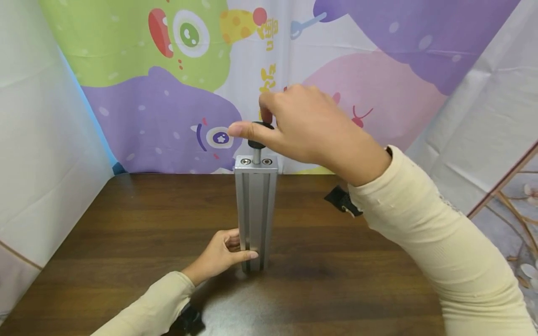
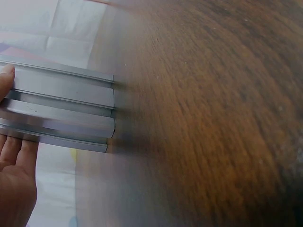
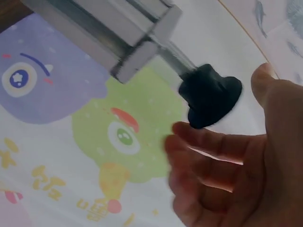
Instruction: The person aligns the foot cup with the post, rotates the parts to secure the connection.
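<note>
A big brown wooden desk (image 1: 126,224) fills the lower part of the view, and behind it hangs one bright cloth (image 1: 168,70) with cartoon monsters in green, purple and pink. Two arms in cream sleeves reach over the desk. The right arm comes in from the right side, bent at the elbow and lifted high. The left arm comes in low from the bottom edge. One tall silver metal bar (image 1: 255,214) stands straight up near the middle of the desk, with its bottom end on the wood. It has long grooves down its sides and two round screws in its top. The left hand (image 1: 222,254) grips the bar near the bottom, with the fingers on one side and the thumb across the front. The right hand (image 1: 302,123) is up at the top of the bar, with its thumb and fingers curled loosely about one small black knob (image 1: 259,133). The wrist view shows the fingers close around the knob, but I cannot tell if they are squeezing it. The knob sits on one thin metal pin (image 1: 256,153) that sticks up out of the bar's top.
</note>
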Demonstrator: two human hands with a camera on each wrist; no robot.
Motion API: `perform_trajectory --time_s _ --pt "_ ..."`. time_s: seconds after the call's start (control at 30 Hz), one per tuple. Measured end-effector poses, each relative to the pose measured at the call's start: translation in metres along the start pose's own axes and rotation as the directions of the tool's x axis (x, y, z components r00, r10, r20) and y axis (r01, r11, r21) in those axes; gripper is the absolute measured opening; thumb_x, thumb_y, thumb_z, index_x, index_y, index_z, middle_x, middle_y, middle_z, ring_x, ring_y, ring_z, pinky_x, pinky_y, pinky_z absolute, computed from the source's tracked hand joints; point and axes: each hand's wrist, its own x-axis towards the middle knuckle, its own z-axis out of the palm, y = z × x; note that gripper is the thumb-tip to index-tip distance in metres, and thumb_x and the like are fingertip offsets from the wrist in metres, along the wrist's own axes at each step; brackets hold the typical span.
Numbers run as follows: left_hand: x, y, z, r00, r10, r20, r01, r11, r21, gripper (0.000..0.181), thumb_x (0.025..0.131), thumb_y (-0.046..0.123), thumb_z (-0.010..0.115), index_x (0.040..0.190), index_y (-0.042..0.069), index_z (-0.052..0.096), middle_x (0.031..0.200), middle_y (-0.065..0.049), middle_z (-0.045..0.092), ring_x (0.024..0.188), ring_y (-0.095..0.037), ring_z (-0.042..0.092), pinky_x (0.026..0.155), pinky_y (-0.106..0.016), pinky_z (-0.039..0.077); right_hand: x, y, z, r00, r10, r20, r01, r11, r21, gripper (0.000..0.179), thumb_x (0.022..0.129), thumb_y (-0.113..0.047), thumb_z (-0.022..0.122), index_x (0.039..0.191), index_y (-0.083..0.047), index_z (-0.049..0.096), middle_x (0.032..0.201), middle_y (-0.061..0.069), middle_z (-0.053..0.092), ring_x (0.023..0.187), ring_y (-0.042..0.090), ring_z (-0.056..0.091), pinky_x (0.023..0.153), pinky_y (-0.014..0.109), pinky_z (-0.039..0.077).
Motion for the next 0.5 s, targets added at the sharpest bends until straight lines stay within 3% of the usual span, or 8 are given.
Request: perform_trajectory --time_s 0.1,0.17,0.27,0.33,0.4,0.5 --pt "0.000 0.000 0.000 1.000 -0.003 -0.001 0.003 1.000 0.003 0.044 0.080 0.003 0.076 0.119 -0.009 0.059 0.104 -0.023 0.069 0.090 -0.013 0.070 0.079 -0.028 0.057 0.000 0.006 -0.006 0.993 -0.078 0.084 0.074 0.996 0.055 0.054 0.094 -0.058 0.049 0.113 -0.010 0.063 0.086 0.002 0.066 0.074 0.018 0.060 0.072 0.034 0.048" --pt "0.000 0.000 0.000 1.000 -0.002 0.000 0.002 1.000 0.003 0.044 0.080 0.004 0.077 0.119 -0.009 0.059 0.103 -0.023 0.069 0.090 -0.013 0.070 0.079 -0.028 0.057 0.000 0.012 -0.009 0.972 -0.196 0.131 0.184 0.978 0.102 0.052 0.096 -0.049 0.051 0.128 -0.008 0.058 0.106 0.003 0.068 0.087 0.015 0.062 0.083 0.034 0.049" --pt "0.000 0.000 0.000 1.000 -0.001 0.002 0.001 1.000 0.001 0.044 0.080 0.004 0.076 0.119 -0.009 0.059 0.103 -0.023 0.069 0.090 -0.013 0.070 0.078 -0.028 0.057 0.001 0.021 -0.011 0.898 -0.404 0.178 0.373 0.910 0.181 0.046 0.098 -0.027 0.056 0.141 -0.011 0.048 0.133 0.000 0.057 0.113 0.011 0.056 0.100 0.032 0.043" --pt "0.000 0.000 0.000 1.000 0.000 0.002 0.000 1.000 0.000 0.043 0.080 0.004 0.076 0.118 -0.009 0.060 0.102 -0.023 0.070 0.090 -0.013 0.070 0.078 -0.028 0.057 0.001 0.026 -0.012 0.846 -0.496 0.193 0.457 0.863 0.214 0.048 0.097 -0.009 0.056 0.143 -0.014 0.045 0.143 -0.001 0.048 0.126 0.010 0.047 0.107 0.031 0.037" --pt "0.000 0.000 0.000 1.000 0.001 0.002 -0.001 1.000 0.000 0.043 0.080 0.004 0.076 0.118 -0.009 0.060 0.102 -0.023 0.070 0.090 -0.013 0.070 0.078 -0.028 0.057 0.001 0.030 -0.013 0.818 -0.537 0.207 0.491 0.839 0.235 0.056 0.093 0.005 0.052 0.143 -0.018 0.045 0.146 -0.001 0.045 0.132 0.009 0.041 0.108 0.030 0.036" --pt "0.000 0.000 0.000 1.000 0.003 0.004 -0.003 1.000 0.003 0.043 0.080 0.004 0.076 0.118 -0.009 0.060 0.102 -0.022 0.070 0.090 -0.013 0.070 0.078 -0.027 0.057 0.001 0.032 -0.015 0.813 -0.541 0.218 0.488 0.835 0.253 0.064 0.088 0.016 0.044 0.141 -0.019 0.049 0.146 0.000 0.045 0.131 0.009 0.042 0.103 0.030 0.040"
